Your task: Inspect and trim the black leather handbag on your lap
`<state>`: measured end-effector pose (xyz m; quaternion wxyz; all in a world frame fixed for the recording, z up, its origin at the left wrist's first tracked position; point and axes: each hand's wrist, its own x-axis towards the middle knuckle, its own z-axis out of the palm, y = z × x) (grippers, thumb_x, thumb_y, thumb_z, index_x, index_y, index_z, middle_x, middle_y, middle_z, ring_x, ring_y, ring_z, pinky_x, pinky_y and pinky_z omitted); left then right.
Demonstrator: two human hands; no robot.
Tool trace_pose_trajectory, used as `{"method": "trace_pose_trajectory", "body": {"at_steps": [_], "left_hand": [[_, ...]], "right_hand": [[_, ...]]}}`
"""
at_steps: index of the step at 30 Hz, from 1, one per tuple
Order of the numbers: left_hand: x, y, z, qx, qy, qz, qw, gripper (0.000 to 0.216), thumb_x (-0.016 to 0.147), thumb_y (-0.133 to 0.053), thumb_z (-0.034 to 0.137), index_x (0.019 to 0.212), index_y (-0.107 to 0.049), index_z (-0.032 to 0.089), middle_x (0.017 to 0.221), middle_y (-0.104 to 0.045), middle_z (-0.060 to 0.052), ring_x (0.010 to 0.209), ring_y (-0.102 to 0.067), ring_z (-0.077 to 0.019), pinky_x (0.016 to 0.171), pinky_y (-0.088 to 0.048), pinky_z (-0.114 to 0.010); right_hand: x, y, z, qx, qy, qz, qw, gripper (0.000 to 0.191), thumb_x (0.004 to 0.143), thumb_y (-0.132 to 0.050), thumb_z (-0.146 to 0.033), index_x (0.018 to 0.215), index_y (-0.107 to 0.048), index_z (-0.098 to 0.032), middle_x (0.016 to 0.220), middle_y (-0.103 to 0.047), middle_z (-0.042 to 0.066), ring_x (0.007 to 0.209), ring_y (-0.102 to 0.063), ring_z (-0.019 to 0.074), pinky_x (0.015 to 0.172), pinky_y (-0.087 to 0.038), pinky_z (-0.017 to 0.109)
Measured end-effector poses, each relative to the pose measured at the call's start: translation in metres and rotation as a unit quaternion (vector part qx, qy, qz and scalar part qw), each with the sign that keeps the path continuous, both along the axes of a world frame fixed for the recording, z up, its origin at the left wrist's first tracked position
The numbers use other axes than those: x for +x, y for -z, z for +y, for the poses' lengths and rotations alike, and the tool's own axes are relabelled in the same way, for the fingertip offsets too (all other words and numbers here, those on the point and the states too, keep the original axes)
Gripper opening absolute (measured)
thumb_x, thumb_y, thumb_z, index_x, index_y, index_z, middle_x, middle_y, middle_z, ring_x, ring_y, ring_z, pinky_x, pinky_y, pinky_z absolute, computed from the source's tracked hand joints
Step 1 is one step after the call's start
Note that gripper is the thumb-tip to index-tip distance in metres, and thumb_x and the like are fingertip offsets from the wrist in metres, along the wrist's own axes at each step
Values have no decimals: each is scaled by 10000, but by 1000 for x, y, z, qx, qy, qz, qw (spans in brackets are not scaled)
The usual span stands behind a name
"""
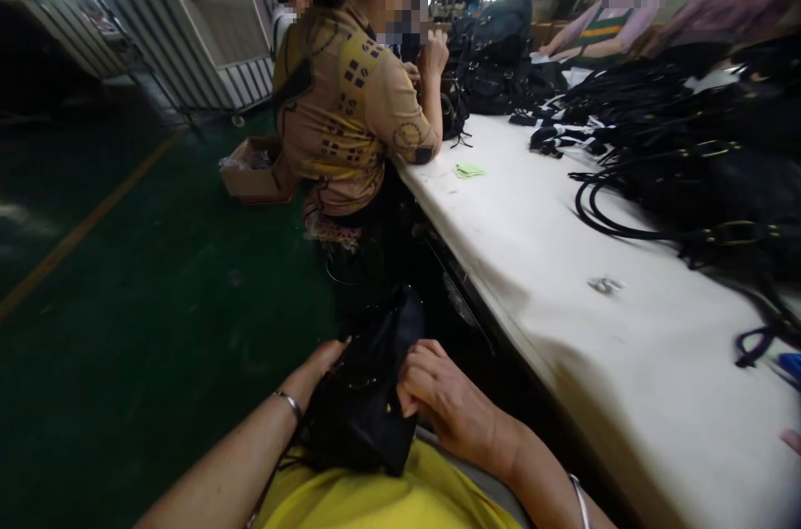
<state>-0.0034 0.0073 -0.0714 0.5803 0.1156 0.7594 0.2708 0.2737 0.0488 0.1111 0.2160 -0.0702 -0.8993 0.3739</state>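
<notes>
While the black handbag sits in the lap at lower centre, the left hand clasps its left side and the right hand closes its grip on the top edge. Work looks mid-way: finished-looking black bags pile on the white tabletop at right. Which part the fingers work is hidden.

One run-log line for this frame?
left hand: on black bag | right hand: gripping bag top | bag: on lap | white table: at right
</notes>
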Motion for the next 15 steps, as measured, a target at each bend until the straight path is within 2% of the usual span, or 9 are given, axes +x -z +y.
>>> {"method": "trace_pose_trajectory", "body": {"at_steps": [3, 6, 11, 15], "left_hand": [[1, -10, -7, 16, -25, -22, 999, 346, 902, -591, 381, 688, -655, 117, 608, -642, -38, 543, -546, -172, 580, -429, -297], [3, -19, -16, 31, -35, -56, 997, 321, 823, -654, 406, 659, -657, 130, 609, -647, -46, 562, -550, -184, 598, -445, -301], [8, -31, -18, 37, -34, -88, 995, 370, 685, -762, 476, 629, -644, 129, 577, -628, -59, 564, -539, -194, 587, -437, -307], [14, -45, -20, 58, -35, -110, 992, 358, 671, -769, 460, 624, -637, 132, 563, -604, -40, 549, -511, -173, 571, -416, -295]], "right_hand": [[19, 4, -1, -96, 76, 64, 990, 224, 1032, -385, -212, 821, -459, -220, 813, -514, 2, 835, -489, 181, 809, -353, 351], [34, 10, -8, -150, 135, 85, 976, 265, 1040, -439, -364, 825, -508, -226, 800, -520, 3, 818, -493, 183, 761, -365, 339], [28, 17, -29, -209, 127, 74, 967, 317, 1036, -446, -402, 807, -559, -215, 794, -560, 11, 812, -526, 174, 746, -387, 329], [17, 25, -41, -222, 148, 90, 960, 366, 1024, -465, -451, 775, -569, -204, 772, -571, 5, 785, -539, 159, 756, -388, 323]]}}
